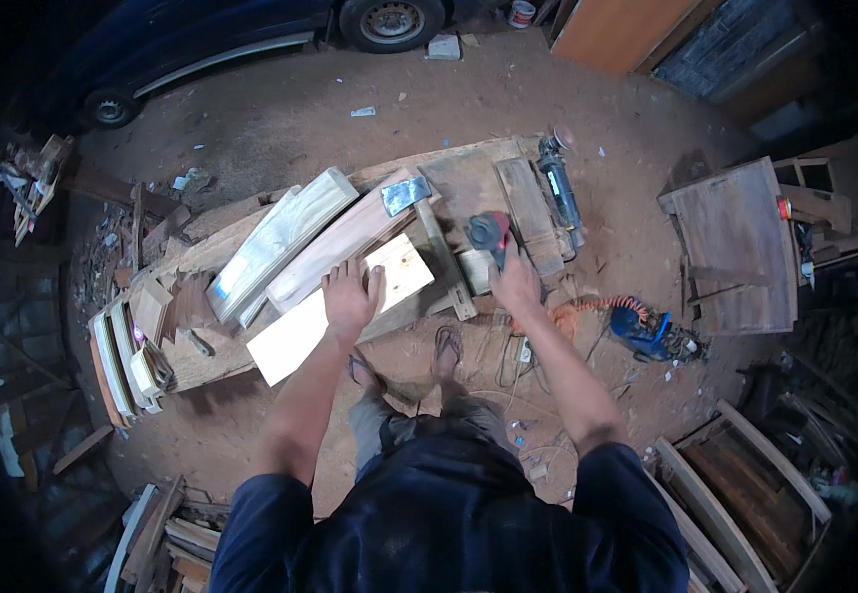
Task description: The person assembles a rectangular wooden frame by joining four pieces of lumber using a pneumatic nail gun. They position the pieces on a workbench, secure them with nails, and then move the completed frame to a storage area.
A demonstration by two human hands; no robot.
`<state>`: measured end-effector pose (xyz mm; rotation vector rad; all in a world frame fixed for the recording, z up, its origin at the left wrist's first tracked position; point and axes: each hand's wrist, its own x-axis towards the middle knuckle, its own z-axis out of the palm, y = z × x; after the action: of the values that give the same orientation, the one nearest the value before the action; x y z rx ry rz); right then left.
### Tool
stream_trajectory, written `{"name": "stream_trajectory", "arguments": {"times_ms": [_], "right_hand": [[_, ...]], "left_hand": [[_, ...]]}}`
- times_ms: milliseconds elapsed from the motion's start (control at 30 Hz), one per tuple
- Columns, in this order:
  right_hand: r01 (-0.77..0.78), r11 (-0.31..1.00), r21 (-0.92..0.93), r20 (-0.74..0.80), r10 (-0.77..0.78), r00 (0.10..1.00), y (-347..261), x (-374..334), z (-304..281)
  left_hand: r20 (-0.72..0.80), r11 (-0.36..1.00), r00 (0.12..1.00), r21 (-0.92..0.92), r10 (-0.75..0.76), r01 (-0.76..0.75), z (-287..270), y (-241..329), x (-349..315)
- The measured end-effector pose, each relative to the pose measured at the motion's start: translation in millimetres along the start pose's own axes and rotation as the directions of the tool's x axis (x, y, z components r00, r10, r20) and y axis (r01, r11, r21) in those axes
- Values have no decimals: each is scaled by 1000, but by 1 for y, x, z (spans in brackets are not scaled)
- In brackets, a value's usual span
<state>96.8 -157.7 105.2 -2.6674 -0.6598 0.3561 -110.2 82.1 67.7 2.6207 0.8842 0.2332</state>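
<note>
My left hand (349,297) lies flat, with its fingers apart, on a pale, brightly lit wooden board (290,345). This board lies slantwise on the low wooden workbench (234,368) in front of me. To its right, my right hand (516,282) is closed around a hand-held power tool with a round dark head and a red body (489,231). The tool's head is over the bench, just right of an upright wooden bar (438,247). Its exact kind cannot be made out. A shiny silver block (406,196) sits near the bar's far end.
Planks (286,242) lie left of the board, and a blue-green angle grinder (559,185) lies at the bench's right end. An orange coiled hose (607,302) leads toward a blue machine (640,333). A wooden panel (735,247) stands right; a dark vehicle (241,49) is parked beyond.
</note>
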Motion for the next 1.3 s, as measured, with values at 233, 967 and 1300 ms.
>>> {"name": "stream_trajectory", "arguments": {"times_ms": [233, 967, 1300], "right_hand": [[57, 943, -327, -74, -85, 994, 39, 60, 93], [241, 969, 47, 462, -235, 855, 0, -67, -6], [708, 668, -231, 812, -269, 518, -43, -85, 34]], "left_hand": [[450, 997, 892, -79, 29, 8, -21, 22, 54], [-74, 53, 787, -997, -612, -53, -276, -150, -58], [35, 17, 827, -998, -561, 54, -271, -109, -69]]}}
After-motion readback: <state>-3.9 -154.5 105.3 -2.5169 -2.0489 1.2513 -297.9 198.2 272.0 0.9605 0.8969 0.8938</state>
